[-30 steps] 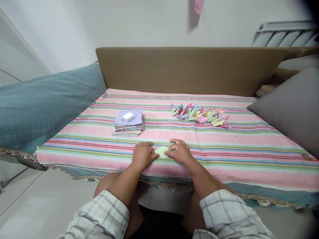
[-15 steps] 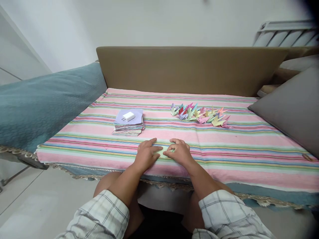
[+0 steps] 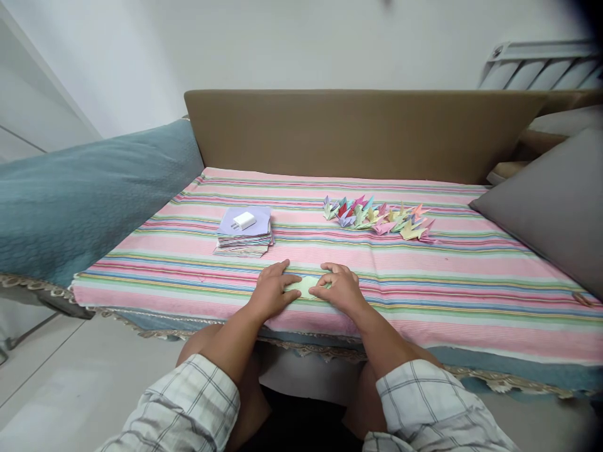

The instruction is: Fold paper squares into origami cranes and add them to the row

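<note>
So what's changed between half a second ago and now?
The left hand slid slightly left, showing more of the green paper. The right hand still pinches the paper's right end; the paper stack, charger and folded cranes stayed put.

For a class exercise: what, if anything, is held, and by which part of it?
Pale green paper, pinched at its right end by the right grip. The left grip is at the other end; whether it holds cannot be told.
</note>
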`<state>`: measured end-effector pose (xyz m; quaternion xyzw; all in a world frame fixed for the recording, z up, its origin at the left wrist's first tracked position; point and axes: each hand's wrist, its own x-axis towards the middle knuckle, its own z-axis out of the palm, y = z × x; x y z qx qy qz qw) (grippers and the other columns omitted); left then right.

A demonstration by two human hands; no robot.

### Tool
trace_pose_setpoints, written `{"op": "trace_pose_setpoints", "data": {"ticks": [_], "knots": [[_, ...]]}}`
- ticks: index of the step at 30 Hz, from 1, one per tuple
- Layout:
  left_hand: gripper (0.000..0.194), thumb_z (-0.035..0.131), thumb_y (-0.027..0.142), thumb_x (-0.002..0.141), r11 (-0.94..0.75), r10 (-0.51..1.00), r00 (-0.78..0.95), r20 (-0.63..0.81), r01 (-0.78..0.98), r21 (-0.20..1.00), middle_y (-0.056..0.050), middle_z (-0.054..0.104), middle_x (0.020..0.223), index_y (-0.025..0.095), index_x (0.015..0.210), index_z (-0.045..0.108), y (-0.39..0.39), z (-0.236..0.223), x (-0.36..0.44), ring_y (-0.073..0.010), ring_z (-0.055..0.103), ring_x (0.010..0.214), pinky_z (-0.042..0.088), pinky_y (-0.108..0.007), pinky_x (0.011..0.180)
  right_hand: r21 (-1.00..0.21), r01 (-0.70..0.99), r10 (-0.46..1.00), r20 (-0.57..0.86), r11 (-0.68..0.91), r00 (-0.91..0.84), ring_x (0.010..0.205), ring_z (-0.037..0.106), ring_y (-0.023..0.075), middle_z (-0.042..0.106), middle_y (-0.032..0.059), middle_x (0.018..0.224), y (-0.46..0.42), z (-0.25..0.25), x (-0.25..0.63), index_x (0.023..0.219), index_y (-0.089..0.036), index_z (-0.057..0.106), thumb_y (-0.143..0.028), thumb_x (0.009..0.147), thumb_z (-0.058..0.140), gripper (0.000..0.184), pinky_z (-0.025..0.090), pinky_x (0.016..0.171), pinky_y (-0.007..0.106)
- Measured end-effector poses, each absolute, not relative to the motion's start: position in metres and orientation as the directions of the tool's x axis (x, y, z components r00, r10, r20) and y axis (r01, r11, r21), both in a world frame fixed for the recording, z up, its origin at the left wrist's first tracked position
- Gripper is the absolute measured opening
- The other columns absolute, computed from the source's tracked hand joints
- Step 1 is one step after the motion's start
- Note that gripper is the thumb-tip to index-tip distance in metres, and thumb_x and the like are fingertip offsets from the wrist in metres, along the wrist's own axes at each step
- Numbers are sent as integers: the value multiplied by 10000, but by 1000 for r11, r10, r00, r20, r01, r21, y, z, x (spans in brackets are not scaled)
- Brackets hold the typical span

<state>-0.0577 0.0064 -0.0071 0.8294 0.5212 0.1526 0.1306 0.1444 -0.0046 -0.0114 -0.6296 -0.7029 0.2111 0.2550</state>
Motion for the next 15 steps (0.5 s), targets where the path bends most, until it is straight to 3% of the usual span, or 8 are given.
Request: {"op": "trace_pose_setpoints", "data": {"ticks": [6,11,15], "knots": [[149,748,300,657,-443,895,414,165,785,433,-75,559,1279,229,782,707,6,-4,-63,-254,492,1177,366,-392,1000,-653,746,991,118,127,-66,1183,433,261,559,-2,1246,-6,-12,146,639,-274,684,-427,661,696,155,253,992,476],[101,736,288,675,-438,898,404,174,781,445,-58,584,1256,235,759,713,7,-4,-60,-262,517,1149,372,-423,986,-652,713,964,222,260,-148,1197,421,263,523,29,1285,-7,-13,146,783,-276,702,-416,684,683,173,269,988,465],[121,728,331,680,-433,898,410,157,766,475,-71,580,1257,231,749,728,7,-3,-60,-288,507,1165,370,-432,987,-635,714,955,184,296,-233,1192,429,252,543,22,1273,-5,-13,145,783,-311,727,-451,768,605,186,263,986,467]]}}
